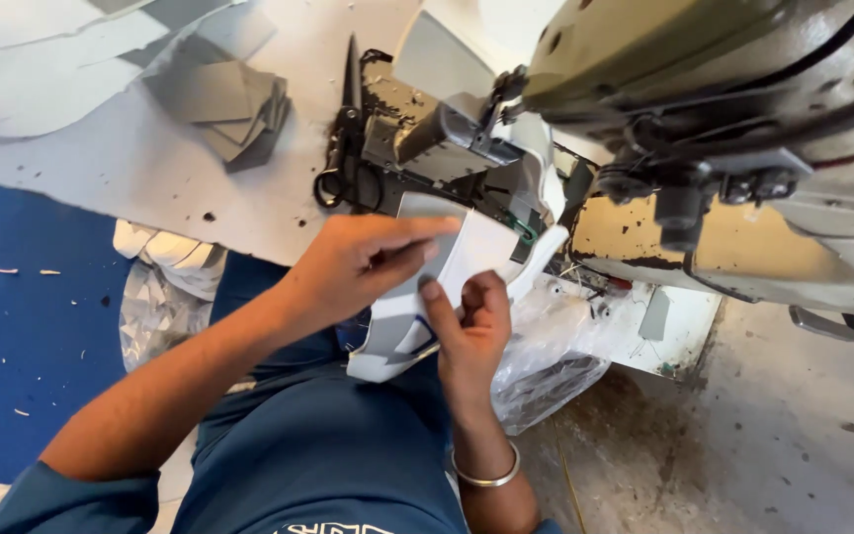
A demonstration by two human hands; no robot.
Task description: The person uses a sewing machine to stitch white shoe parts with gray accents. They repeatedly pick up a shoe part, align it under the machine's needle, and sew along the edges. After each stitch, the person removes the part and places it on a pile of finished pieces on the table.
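Head view: we hold a white-and-grey shoe upper piece at the sewing machine. Our left hand presses it flat, fingers closed over it; our right hand pinches its near edge, steadying it. Scissors lie far left.

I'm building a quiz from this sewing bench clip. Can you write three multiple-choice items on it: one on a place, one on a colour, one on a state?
1. Where does the stack of grey pieces lie?
A. on the table, left of the scissors
B. on the blue floor
C. on the person's lap

2. What colour is the bangle on the right wrist?
A. red
B. gold
C. black

3. How is the white and grey piece held?
A. by the left hand alone
B. by neither hand
C. by both hands, right hand included

Answers: 1 A, the stack sits on the tabletop beside the scissors; 2 B, the metal band looks golden; 3 C, fingers of both hands press on it.
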